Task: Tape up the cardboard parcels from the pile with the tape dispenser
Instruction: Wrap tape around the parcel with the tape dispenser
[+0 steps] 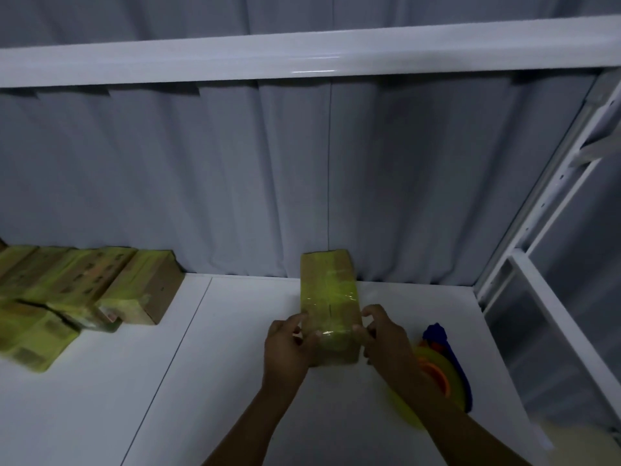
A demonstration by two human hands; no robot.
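Both hands grasp parcel's near end: left hand (288,344) curled on its left side, right hand (386,338) pinching its right edge. Parcel (331,297) is a brown cardboard block, glossy yellow-green tape banding its middle and near end, lying on white table (235,381). Tape dispenser (445,368), yellow roll, orange hub, blue body, just right of parcel. Pile (67,290) of taped parcels well left of it; printed marks there unreadable. Grey curtain (235,169) behind parcel, white rail (302,52) above.
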